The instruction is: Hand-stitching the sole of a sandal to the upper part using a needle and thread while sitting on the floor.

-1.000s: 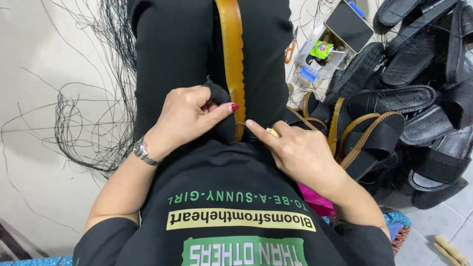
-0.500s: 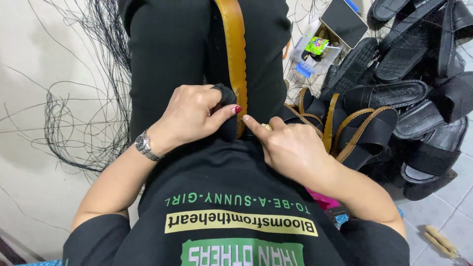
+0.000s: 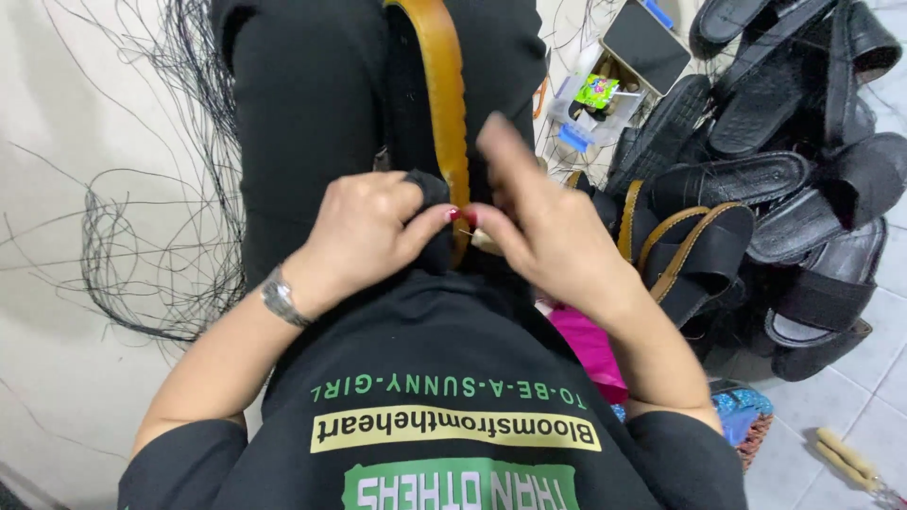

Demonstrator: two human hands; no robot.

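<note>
Your left hand [image 3: 364, 231] is clamped on a wad of black material [image 3: 433, 194] in your lap, thumb and fingers pinched in tight, wristwatch [image 3: 280, 297] showing at the cuff end. Your right hand [image 3: 543, 231] meets it thumb to thumb, fingertips closed on something small and pale right at the tan leather strap [image 3: 442, 85]; what that small piece is, you can't make out, and the raised fingers of that hand are blurred. The strap runs straight up between your black-trousered legs from the pinch point, lying just above both hands, and its top end is cut off by the frame edge. Its lower end is hidden under your thumbs.

Far left, a tangle of black thread [image 3: 142, 255] sprawls over the pale floor [image 3: 57, 123]. Your black printed shirt [image 3: 444, 416] fills the bottom of the view and covers whatever lies under your forearms. Just right of your right wrist, a pink thing [image 3: 590, 345] peeks out, mostly hidden.

Farther right, an open box [image 3: 605, 99] sits on the floor holding small packets, one green and one blue, with a dark flat lid [image 3: 647, 45] leaning at it. Beyond that, a heap of black sandals [image 3: 784, 179], a few with tan-edged straps, piled one on another. Bottom right, a wooden-handled tool [image 3: 846, 458], its end cut off.
</note>
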